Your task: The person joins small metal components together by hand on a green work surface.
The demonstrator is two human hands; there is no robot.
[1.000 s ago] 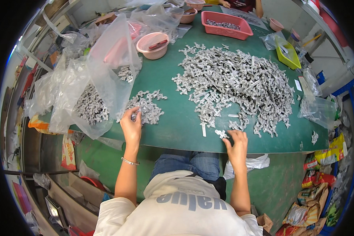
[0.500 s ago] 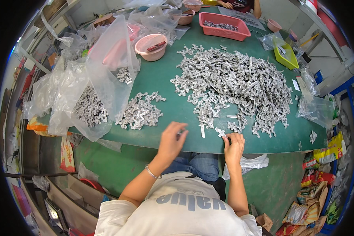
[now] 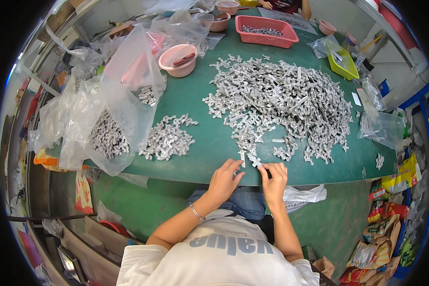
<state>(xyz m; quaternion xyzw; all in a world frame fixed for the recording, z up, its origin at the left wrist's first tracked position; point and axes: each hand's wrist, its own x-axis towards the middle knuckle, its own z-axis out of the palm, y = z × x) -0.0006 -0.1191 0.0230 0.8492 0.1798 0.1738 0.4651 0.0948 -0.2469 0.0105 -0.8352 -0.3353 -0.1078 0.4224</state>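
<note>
At the table's near edge, my right hand [image 3: 274,183] pinches a small grey metal piece [image 3: 256,162] with lobed ends between thumb and fingertips. My left hand [image 3: 225,182] is curled close beside it, with a bit of grey metal [image 3: 235,173] showing between the fingers; its exact shape is hidden. A thin pale strip [image 3: 243,159] lies just beyond the left fingertips. Beyond both hands spreads a big heap of similar metal pieces [image 3: 286,97], its near tongue reaching almost to my fingers. A smaller pile of these pieces [image 3: 168,138] sits to the left.
Clear plastic bags [image 3: 128,81], one holding metal pieces, cover the left side of the green table [image 3: 205,162]. Farther back stand a pink bowl [image 3: 178,71], a pink tray [image 3: 267,40] and a yellow-green basket [image 3: 343,71]. Another person's hand [image 3: 267,5] shows at the far end.
My left hand has moved right, away from the smaller pile and next to my right hand. My right hand has shifted slightly left, with a metal piece at its fingertips.
</note>
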